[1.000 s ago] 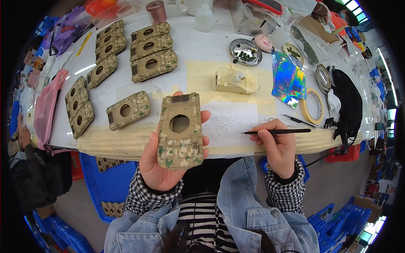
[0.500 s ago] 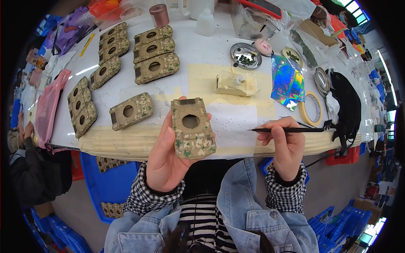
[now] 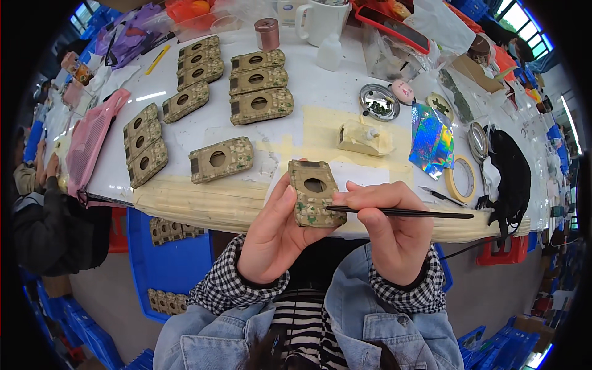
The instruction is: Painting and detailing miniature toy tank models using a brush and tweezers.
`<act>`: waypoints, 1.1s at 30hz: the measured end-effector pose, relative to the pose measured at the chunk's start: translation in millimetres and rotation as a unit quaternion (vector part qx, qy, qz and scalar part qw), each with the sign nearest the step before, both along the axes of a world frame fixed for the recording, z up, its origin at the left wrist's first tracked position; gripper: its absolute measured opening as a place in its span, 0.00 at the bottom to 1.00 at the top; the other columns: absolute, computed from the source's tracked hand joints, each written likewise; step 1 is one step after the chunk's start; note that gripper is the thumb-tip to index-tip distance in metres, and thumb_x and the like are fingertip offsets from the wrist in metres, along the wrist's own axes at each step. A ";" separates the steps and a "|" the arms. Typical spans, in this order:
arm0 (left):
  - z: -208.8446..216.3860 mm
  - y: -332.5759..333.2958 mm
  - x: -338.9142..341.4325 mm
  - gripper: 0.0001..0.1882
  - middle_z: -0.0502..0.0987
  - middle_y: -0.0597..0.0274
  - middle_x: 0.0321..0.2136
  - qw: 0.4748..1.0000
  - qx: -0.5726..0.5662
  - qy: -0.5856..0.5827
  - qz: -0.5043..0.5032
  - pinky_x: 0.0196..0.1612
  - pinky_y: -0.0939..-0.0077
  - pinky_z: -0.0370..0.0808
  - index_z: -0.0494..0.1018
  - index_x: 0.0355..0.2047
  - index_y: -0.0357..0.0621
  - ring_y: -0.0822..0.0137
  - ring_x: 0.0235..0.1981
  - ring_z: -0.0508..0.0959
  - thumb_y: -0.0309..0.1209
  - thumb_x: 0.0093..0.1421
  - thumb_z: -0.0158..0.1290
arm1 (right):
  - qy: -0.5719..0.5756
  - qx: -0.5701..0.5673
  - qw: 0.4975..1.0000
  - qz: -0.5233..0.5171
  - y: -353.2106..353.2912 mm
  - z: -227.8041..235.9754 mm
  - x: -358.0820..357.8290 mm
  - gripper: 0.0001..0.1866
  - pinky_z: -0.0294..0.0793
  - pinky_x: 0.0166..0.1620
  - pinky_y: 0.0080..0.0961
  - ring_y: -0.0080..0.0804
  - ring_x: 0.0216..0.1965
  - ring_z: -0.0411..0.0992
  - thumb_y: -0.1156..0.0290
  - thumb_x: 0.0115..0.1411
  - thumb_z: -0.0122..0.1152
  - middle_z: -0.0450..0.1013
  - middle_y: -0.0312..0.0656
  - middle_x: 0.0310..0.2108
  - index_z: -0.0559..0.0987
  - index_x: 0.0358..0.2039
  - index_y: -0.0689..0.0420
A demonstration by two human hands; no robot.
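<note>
My left hand holds a camouflaged model tank hull from its left side and underneath, tilted up toward me. The hull is tan with green and brown pixel patches and has a round hole in its top. My right hand is closed around slim black tweezers, held almost level. Their pointed tip touches or hovers just over the hull's near part, below the hole; I cannot tell which. Whether anything sits in the tip is too small to see. Another camouflaged hull lies on the table left of my hands.
Several more hulls lie in rows at the back left. A round metal dish holds small dark green pieces. Right of a taped block are a shiny foil sheet, a tape roll and a craft knife. Below stands a blue tray.
My right hand has moved left with the tweezers, bringing their tip to the hull. My left hand has lowered the hull slightly and tilted it. The whole view has shifted too.
</note>
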State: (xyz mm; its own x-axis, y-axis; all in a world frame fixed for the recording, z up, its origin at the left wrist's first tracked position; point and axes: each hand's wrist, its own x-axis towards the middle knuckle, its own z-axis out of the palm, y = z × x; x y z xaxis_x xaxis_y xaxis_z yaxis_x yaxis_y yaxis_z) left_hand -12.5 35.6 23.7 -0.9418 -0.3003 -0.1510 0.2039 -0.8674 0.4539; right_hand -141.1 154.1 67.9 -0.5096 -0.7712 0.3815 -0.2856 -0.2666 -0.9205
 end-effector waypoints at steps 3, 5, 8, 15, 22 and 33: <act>1.5 1.3 -1.7 0.25 0.63 0.55 0.57 1.000 -0.004 0.004 -0.002 0.56 0.64 0.73 0.46 0.64 0.46 0.63 0.55 0.70 0.39 0.71 0.33 | 0.009 0.012 1.000 -0.005 0.1 -0.6 0.2 0.05 0.72 0.52 0.32 0.30 0.35 0.76 0.77 0.58 0.60 0.77 0.43 0.33 0.79 0.35 0.65; 0.7 1.3 -1.5 0.25 0.63 0.55 0.57 1.000 -0.005 0.008 -0.005 0.56 0.64 0.73 0.46 0.64 0.47 0.63 0.55 0.70 0.39 0.71 0.33 | 0.017 0.016 1.000 -0.004 0.2 -1.0 0.0 0.06 0.72 0.52 0.32 0.30 0.35 0.76 0.77 0.58 0.60 0.77 0.43 0.32 0.79 0.35 0.65; 1.7 1.3 -0.7 0.25 0.63 0.55 0.57 1.000 -0.015 0.010 -0.005 0.56 0.64 0.73 0.46 0.64 0.46 0.63 0.56 0.70 0.40 0.71 0.34 | 0.024 0.018 1.000 0.000 0.5 -0.9 -0.6 0.06 0.72 0.52 0.32 0.30 0.34 0.76 0.77 0.58 0.60 0.77 0.43 0.32 0.79 0.35 0.65; -0.2 1.3 -0.6 0.25 0.63 0.55 0.57 1.000 -0.011 0.002 -0.005 0.56 0.65 0.73 0.47 0.64 0.46 0.63 0.56 0.69 0.40 0.70 0.35 | 0.053 0.013 0.999 0.003 -1.4 -0.4 -2.2 0.05 0.72 0.51 0.31 0.32 0.34 0.76 0.77 0.58 0.60 0.77 0.42 0.32 0.79 0.35 0.64; 0.4 0.5 -0.7 0.25 0.63 0.55 0.57 1.000 -0.005 0.000 -0.006 0.56 0.64 0.73 0.48 0.64 0.46 0.63 0.56 0.69 0.39 0.70 0.35 | 0.071 0.020 0.997 0.001 -2.0 -0.4 -2.8 0.06 0.73 0.50 0.29 0.32 0.34 0.76 0.77 0.57 0.61 0.77 0.43 0.31 0.79 0.34 0.65; 1.0 -0.4 -1.6 0.25 0.63 0.53 0.57 1.000 -0.018 -0.003 -0.008 0.56 0.64 0.73 0.48 0.64 0.46 0.62 0.56 0.69 0.41 0.70 0.33 | 0.078 0.030 0.997 0.006 -2.7 0.5 -4.4 0.06 0.73 0.50 0.29 0.33 0.33 0.77 0.77 0.56 0.62 0.77 0.43 0.30 0.79 0.34 0.65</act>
